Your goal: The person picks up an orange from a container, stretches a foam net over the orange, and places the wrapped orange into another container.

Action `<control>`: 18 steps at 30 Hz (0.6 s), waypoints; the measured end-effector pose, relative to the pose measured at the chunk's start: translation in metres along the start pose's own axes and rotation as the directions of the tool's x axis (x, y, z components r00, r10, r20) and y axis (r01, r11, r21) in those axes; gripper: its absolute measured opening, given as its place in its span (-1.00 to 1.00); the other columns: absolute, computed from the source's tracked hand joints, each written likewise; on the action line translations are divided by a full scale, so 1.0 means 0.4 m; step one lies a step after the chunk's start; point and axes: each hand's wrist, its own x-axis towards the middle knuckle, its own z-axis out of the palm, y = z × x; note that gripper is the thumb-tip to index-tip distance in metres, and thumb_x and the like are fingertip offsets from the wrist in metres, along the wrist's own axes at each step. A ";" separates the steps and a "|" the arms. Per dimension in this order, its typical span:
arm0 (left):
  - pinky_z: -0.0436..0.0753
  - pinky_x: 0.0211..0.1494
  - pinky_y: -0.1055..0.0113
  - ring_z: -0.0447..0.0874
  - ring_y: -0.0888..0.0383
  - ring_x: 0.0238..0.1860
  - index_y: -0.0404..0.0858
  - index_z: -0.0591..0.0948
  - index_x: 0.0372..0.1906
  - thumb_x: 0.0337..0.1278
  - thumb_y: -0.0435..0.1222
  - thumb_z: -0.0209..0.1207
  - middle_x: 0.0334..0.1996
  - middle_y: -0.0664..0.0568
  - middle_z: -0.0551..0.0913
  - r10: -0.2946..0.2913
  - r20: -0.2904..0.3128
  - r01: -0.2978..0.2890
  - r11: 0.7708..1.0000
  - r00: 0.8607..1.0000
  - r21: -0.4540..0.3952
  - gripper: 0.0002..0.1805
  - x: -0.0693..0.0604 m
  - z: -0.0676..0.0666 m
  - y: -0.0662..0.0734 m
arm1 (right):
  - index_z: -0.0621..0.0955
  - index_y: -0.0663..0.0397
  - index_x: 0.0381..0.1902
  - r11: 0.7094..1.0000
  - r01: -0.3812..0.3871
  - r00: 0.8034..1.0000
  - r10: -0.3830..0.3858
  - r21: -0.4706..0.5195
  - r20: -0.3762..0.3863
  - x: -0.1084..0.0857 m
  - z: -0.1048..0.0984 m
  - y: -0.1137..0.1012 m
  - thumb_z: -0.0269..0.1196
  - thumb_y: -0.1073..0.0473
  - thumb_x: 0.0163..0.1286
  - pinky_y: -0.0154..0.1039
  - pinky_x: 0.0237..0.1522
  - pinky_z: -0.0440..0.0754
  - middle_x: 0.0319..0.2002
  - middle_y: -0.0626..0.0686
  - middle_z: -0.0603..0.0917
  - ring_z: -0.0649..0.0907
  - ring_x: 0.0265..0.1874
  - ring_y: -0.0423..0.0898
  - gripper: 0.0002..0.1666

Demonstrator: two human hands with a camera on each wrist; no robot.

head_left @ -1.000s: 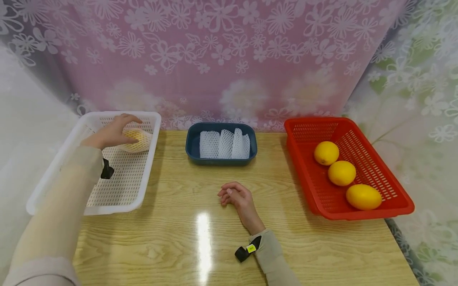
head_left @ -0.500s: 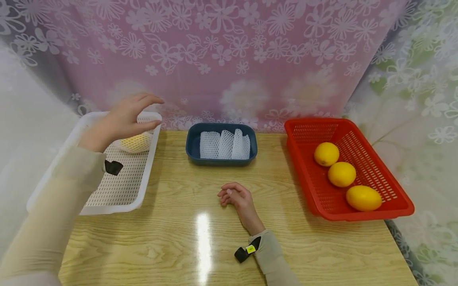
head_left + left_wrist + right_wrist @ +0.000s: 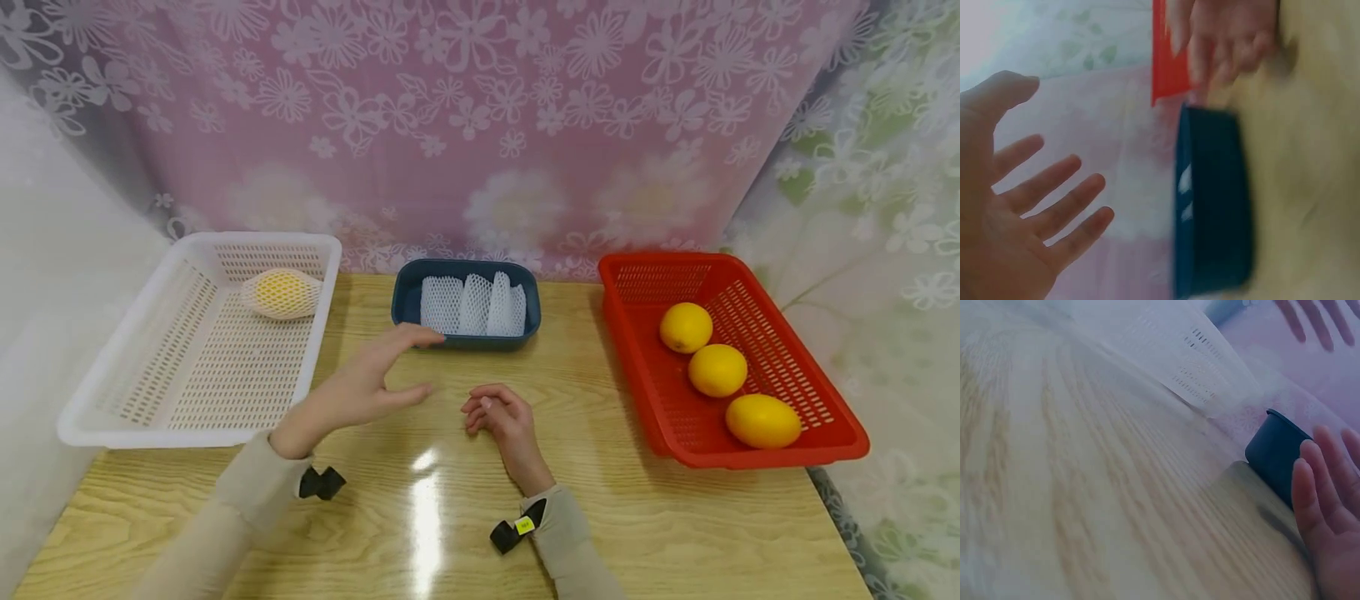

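My left hand (image 3: 356, 383) hovers over the table just short of the dark blue tray (image 3: 472, 342), fingers extended, thumb spread and nothing held. In the left wrist view its fingers (image 3: 1054, 184) are spread apart. My right hand (image 3: 506, 429) rests on the wood with loosely bent fingers and holds nothing. Several white foam net sleeves (image 3: 474, 305) lie side by side in the blue tray. One yellow fruit in a foam net (image 3: 281, 293) lies at the back of the white basket (image 3: 187, 437). Three bare yellow fruits, lemon-like, sit in a row, the middle fruit (image 3: 717, 370) among them, in the red basket.
The red basket (image 3: 652, 408) stands at the right of the wooden table (image 3: 360, 533), the white one at the left. A pink flowered curtain (image 3: 450, 167) hangs behind the table's back edge.
My left hand has left the white basket and the netted fruit there, rising and then moving right and nearer me, toward the blue tray. The right hand has stayed in place.
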 end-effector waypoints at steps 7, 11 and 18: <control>0.58 0.08 -0.08 0.55 -0.13 0.13 -0.19 0.39 0.35 0.08 -0.41 0.40 0.21 -0.07 0.53 -0.196 -0.082 0.151 0.910 0.977 -0.386 -0.29 -0.058 0.188 -0.015 | 0.52 0.56 -0.03 0.960 -0.040 0.994 0.009 -0.276 -0.113 -0.012 -0.010 -0.056 0.15 0.29 0.49 -0.15 -0.27 0.69 -0.30 0.25 0.70 0.67 -0.39 0.07 -0.68; 0.52 0.08 -0.23 0.51 -0.31 0.12 -0.28 0.35 0.36 0.09 -0.52 0.35 0.20 -0.25 0.50 -0.220 -0.082 0.142 0.828 0.972 -0.542 -0.29 -0.068 0.247 -0.010 | 0.58 0.42 -0.06 0.860 -0.013 0.999 -0.011 -0.510 -0.044 -0.023 -0.027 -0.155 0.20 0.34 0.45 -0.11 -0.25 0.69 -0.28 0.25 0.71 0.67 -0.36 0.11 -0.80; 0.38 0.09 -0.39 0.38 -0.52 0.14 -0.41 0.27 0.37 0.13 -0.61 0.25 0.21 -0.48 0.40 -0.214 -0.055 0.114 0.703 0.975 -0.702 -0.31 -0.093 0.292 -0.014 | 0.65 0.17 -0.07 0.620 0.098 0.995 -0.049 -0.779 0.086 -0.031 -0.089 -0.420 0.23 0.40 0.38 -0.33 -0.30 0.65 -0.26 0.06 0.73 0.68 -0.37 -0.07 -0.81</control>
